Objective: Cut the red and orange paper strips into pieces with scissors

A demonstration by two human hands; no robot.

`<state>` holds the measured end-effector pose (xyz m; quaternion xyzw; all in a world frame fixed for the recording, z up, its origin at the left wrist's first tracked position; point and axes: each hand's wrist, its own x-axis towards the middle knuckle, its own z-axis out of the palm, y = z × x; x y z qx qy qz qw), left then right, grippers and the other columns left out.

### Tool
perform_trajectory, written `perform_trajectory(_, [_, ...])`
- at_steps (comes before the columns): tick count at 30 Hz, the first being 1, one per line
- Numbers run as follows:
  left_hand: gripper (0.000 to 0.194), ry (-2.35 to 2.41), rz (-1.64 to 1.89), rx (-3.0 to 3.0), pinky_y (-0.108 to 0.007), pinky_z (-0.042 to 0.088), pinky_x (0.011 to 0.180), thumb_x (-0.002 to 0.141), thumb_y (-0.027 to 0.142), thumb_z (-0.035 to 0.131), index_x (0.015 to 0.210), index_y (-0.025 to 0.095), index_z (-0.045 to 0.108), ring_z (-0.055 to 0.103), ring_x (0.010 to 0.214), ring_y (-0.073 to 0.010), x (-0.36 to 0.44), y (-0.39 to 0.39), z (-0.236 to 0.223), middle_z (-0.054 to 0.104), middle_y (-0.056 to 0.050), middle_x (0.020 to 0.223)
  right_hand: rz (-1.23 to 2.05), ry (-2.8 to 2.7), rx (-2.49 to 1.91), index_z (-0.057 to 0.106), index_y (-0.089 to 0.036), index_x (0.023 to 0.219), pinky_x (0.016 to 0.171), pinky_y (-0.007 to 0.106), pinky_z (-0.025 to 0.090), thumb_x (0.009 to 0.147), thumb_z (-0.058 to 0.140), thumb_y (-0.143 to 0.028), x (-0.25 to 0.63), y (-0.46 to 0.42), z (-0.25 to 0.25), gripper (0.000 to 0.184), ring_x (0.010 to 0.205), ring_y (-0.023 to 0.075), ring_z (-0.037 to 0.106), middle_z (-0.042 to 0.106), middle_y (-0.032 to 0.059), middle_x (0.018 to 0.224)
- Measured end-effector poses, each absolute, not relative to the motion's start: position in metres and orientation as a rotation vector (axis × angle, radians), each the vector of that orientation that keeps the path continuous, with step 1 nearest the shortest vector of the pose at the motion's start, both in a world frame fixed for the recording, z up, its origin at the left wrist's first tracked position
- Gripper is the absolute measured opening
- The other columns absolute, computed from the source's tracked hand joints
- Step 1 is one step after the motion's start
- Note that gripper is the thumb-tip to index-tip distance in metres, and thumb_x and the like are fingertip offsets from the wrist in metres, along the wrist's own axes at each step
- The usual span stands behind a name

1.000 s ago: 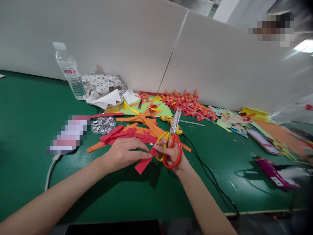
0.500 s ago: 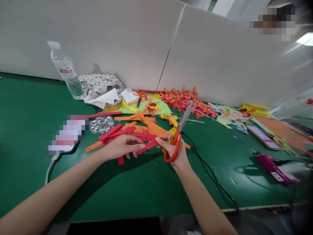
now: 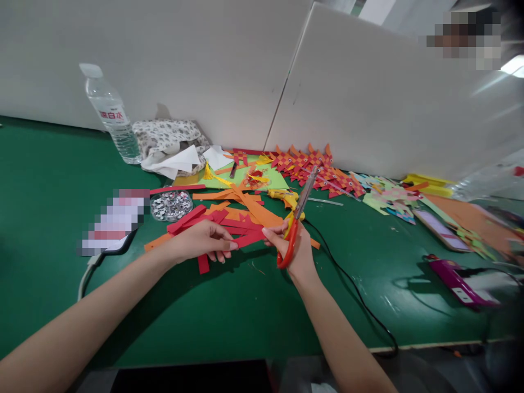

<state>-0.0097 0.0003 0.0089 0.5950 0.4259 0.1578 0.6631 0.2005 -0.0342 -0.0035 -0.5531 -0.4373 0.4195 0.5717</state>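
Observation:
A red paper strip [image 3: 249,238] stretches between my two hands above the green table. Its left end is pinched by my left hand [image 3: 202,240], between thumb and fingers. My right hand [image 3: 302,255] grips the other end with thumb and fingertips, and also carries orange-handled scissors [image 3: 302,203], blades pointing up and away. Behind the hands lies a pile of red strips [image 3: 188,221] and orange strips [image 3: 251,204]. A yellow glue gun [image 3: 282,196] rests just beyond the scissors, partly hidden by them and my right hand.
A box of googly eyes [image 3: 172,205] and a blurred-out phone [image 3: 117,221] lie left. A water bottle [image 3: 112,117] and patterned cloth pouch [image 3: 170,139] stand by the partition. Woven paper fish [image 3: 303,164] are heaped behind. A black cord [image 3: 356,289] and purple power strip [image 3: 454,279] are right.
The scissors have tipped slightly to the left in my right hand. The strip still spans both hands, now held a little higher, and my left hand has shifted slightly.

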Motion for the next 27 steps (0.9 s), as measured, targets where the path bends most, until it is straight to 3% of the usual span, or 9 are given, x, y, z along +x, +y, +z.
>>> perform_trajectory(8, [0.031, 0.892, 0.298, 1.314, -0.021, 0.050, 0.054, 0.068, 0.040, 0.071, 0.087, 0.016, 0.067, 0.064, 0.059, -0.0122, -0.016, 0.003, 0.008, 0.070, -0.004, 0.072, 1.041, -1.054, -1.263, 0.039, -0.024, 0.071, 0.054, 0.032, 0.054, 0.056, 0.080, -0.023, 0.201, -0.036, -0.001, 0.043, 0.051, 0.0160, 0.063, 0.064, -0.0061, 0.057])
perform_trajectory(12, [0.032, 0.873, 0.290, 1.442, -0.021, 0.051, 0.059, 0.072, 0.047, 0.065, 0.084, 0.017, 0.071, 0.062, 0.065, -0.0124, -0.016, 0.001, 0.011, 0.068, -0.004, 0.077, 1.115, -1.067, -1.236, 0.041, -0.024, 0.071, 0.056, 0.034, 0.054, 0.055, 0.081, -0.027, 0.197, -0.039, 0.001, 0.043, 0.052, 0.0171, 0.062, 0.064, -0.0059, 0.057])
perform_trajectory(19, [0.027, 0.896, 0.382, 1.524, -0.020, 0.042, 0.050, 0.069, 0.043, 0.067, 0.080, 0.019, 0.073, 0.051, 0.054, -0.0100, -0.007, -0.004, 0.005, 0.063, 0.000, 0.063, 1.153, -1.127, -1.255, 0.041, -0.023, 0.068, 0.056, 0.034, 0.055, 0.051, 0.083, -0.030, 0.188, -0.043, 0.007, 0.046, 0.051, 0.0166, 0.062, 0.064, -0.0045, 0.057])
perform_trajectory(27, [0.022, 0.939, 0.442, 1.463, -0.021, 0.038, 0.047, 0.068, 0.039, 0.069, 0.069, 0.017, 0.072, 0.046, 0.048, -0.0089, -0.003, -0.005, 0.006, 0.058, 0.001, 0.053, 1.065, -0.936, -1.203, 0.039, -0.023, 0.069, 0.053, 0.031, 0.056, 0.064, 0.075, -0.040, 0.200, -0.032, 0.001, 0.041, 0.055, 0.0193, 0.068, 0.067, -0.0003, 0.060])
